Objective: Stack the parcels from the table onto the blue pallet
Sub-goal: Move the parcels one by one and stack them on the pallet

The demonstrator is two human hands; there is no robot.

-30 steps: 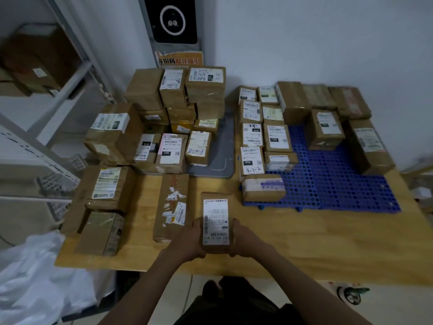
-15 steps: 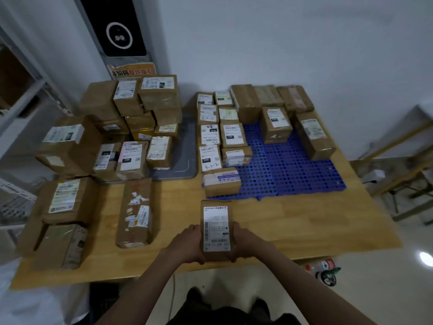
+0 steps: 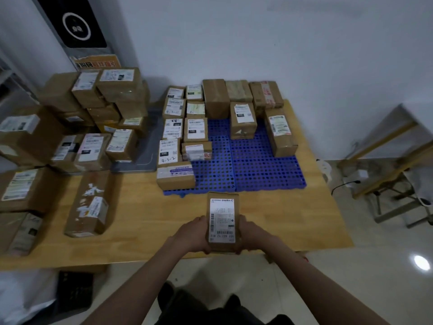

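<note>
Holding a narrow brown parcel [image 3: 223,222] between both hands, I have it lifted over the near edge of the wooden table [image 3: 150,221], label side up with the barcode toward me. My left hand [image 3: 191,235] grips its left side and my right hand [image 3: 251,233] grips the right, fingers wrapped underneath, so both are closed on the same box. The parcel's far end points at the blue pallet [image 3: 257,165], just short of its front edge and not touching it.

On the pallet, small boxes stand in two tidy columns along the left side, with a flat box [image 3: 175,175] lying across the front left corner. Bigger boxes line the back against the wall, and a tall box [image 3: 280,132] sits along the right side. The middle and front right of the pallet show bare blue grid.

To the left of the table, a long box [image 3: 90,205] with torn white stickers lies by itself, and behind it is a heap of parcels [image 3: 93,123]; the far left ones are too blurred for me to read.
</note>
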